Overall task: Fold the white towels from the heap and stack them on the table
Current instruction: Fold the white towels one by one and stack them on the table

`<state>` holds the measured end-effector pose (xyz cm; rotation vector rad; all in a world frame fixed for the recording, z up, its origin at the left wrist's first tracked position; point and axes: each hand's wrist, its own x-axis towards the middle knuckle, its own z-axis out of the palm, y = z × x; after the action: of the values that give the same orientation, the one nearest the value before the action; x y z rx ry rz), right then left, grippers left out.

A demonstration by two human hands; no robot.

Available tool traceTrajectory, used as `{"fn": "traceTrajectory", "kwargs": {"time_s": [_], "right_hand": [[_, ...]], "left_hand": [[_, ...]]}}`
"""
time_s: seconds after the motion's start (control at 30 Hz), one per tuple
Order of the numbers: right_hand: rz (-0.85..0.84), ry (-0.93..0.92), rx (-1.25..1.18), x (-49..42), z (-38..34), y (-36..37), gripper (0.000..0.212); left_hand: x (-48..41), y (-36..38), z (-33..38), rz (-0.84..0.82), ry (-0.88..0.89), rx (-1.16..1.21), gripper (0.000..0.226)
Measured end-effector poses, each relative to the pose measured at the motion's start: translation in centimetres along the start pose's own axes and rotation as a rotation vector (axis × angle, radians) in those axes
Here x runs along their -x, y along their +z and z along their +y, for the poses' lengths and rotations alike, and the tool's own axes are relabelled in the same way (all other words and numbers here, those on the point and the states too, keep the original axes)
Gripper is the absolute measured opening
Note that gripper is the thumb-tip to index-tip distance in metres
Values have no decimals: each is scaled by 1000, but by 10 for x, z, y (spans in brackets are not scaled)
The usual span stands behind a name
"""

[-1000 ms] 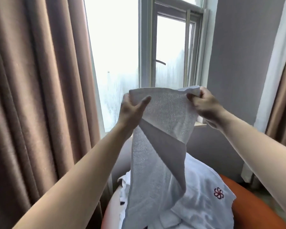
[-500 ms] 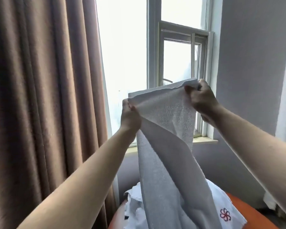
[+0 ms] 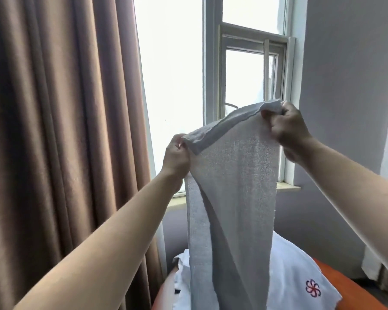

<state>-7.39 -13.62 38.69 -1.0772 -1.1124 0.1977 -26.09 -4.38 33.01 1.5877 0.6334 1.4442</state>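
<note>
i have one white towel (image 3: 233, 186) lifted up in front of the window (image 3: 253, 74), held by its top edge. my left hand (image 3: 176, 156) pinches the left corner, fingers curled round the hem, and my right hand (image 3: 287, 128) grips the right corner a little higher, so the edge slopes. the rest hangs down long and narrow, partly doubled on itself, its lower end dropping out of sight over the heap (image 3: 289, 271) of white linen just below.

i'd say this is the opening-out step, before any real fold. next i need to level the two corners, shake the twist out so the cloth hangs flat, then bring the corners together.

the brown curtain (image 3: 54, 130) stands close on the left and the window sill (image 3: 288, 188) is just beyond the towel, so a wide shake could brush either. the heap rests on something orange (image 3: 349, 289). i can't see the table from here.
</note>
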Motion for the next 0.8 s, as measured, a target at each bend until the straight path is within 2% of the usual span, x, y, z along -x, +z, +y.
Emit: {"fn": "traceTrajectory", "kwargs": {"time_s": [0.1,0.17,0.27,0.4,0.47,0.57,0.67,0.77,0.8], "right_hand": [[10,-24,28,-2,-5,7,5],[4,-16,41,-5,-8,9,5],[0,7,57,-8,-5,11,5],[24,110,69,-11,10,12,24],[18,179,138,-12,20,12,43],[0,230,186,-12,31,14,57],[-59,273,182,-8,35,14,50],[-123,306,199,0,37,14,15],[-130,316,207,3,40,14,10]], "left_hand": [[-7,5,2,88,56,-42,24],[-9,4,4,75,34,-5,19],[-7,-3,7,58,-4,29,29],[-10,-15,7,-13,-87,112,16],[-12,-19,2,-44,-123,123,11],[-13,-21,-9,-100,-176,152,14],[-13,-24,-20,-93,-212,240,16],[-14,-27,-33,-57,-244,269,15],[-14,-27,-38,-62,-252,265,15]]}}
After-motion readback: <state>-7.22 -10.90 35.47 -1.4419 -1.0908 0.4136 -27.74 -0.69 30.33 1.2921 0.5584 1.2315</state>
